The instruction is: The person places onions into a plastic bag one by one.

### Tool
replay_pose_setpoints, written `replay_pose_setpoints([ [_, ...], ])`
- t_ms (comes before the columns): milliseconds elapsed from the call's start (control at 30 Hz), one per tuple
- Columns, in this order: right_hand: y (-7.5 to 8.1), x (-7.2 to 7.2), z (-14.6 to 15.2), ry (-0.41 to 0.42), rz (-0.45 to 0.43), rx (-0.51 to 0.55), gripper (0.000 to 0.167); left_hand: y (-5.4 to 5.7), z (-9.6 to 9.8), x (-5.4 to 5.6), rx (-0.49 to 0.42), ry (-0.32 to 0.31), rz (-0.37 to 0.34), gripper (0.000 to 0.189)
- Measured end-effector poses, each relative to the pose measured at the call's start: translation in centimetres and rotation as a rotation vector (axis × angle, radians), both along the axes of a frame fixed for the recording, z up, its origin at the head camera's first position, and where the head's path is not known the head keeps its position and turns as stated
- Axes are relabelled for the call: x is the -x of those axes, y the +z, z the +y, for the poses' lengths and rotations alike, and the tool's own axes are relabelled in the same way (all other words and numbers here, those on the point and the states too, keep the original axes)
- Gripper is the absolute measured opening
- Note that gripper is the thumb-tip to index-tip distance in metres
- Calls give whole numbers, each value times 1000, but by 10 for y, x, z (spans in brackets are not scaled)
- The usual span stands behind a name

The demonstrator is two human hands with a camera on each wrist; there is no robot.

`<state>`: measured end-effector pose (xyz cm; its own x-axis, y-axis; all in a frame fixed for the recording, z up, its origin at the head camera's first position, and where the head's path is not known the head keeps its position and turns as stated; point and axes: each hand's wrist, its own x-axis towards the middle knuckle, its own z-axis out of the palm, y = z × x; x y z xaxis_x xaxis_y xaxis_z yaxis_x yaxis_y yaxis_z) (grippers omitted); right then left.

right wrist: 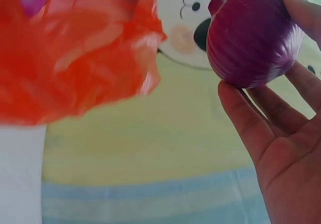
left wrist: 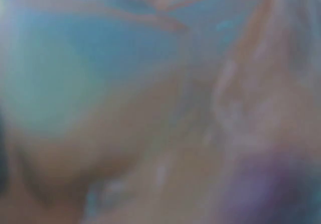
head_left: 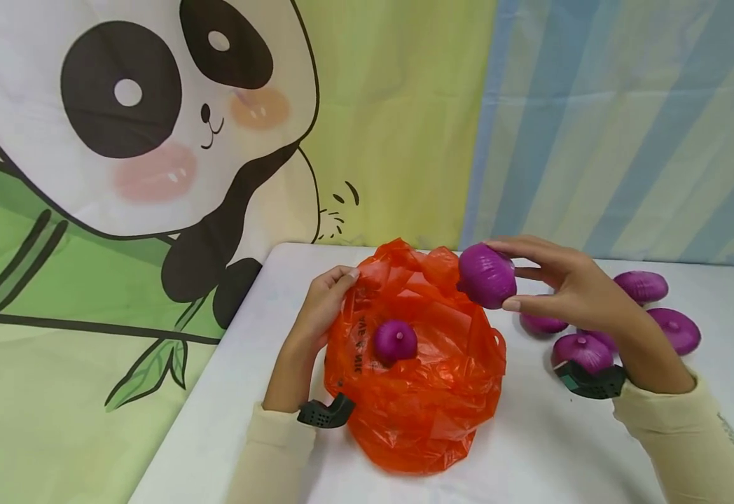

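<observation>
Here, an onion [head_left: 487,276] is pinched by the right grip [head_left: 571,283]; the red bag [head_left: 417,416], nearer the surface's left edge [head_left: 199,392], by the left grip [head_left: 321,308].

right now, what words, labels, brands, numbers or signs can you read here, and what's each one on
"AVE": black print running sideways on the red bag
"NIC": same print, further down; neighbouring letters are unclear among the folds
Right sleeve: dark mark too small to read
Nothing else readable; the left wrist view is too blurred
</observation>
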<state>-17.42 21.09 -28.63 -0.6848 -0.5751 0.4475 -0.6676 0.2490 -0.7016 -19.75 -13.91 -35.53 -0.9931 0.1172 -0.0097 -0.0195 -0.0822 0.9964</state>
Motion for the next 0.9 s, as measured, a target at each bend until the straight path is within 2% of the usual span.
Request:
replay_pose_setpoints([
  [133, 9, 11, -17, 89, 47, 2, 74, 2, 3, -1, -1, -10, 19, 27],
  [367, 14, 26, -38, 142, 15, 22, 69, 5, 8, -5, -22, -30, 30, 26],
  [500, 10, 33, -50, 199, -28, 58, 66, 7, 11, -9, -33, -35, 30, 27],
  [633, 5, 39, -62, 260, -111, 50, 63, 7, 12, -9, -40, -36, 26, 24],
  [800, 2, 46, -76, 270, -188, 18, 62, 7, 13, -7, -49, -37, 50, 23],
  [900, -2, 49, -84, 283, -217, -5, 61, 6, 15, -8, -69, -50, 41, 22],
])
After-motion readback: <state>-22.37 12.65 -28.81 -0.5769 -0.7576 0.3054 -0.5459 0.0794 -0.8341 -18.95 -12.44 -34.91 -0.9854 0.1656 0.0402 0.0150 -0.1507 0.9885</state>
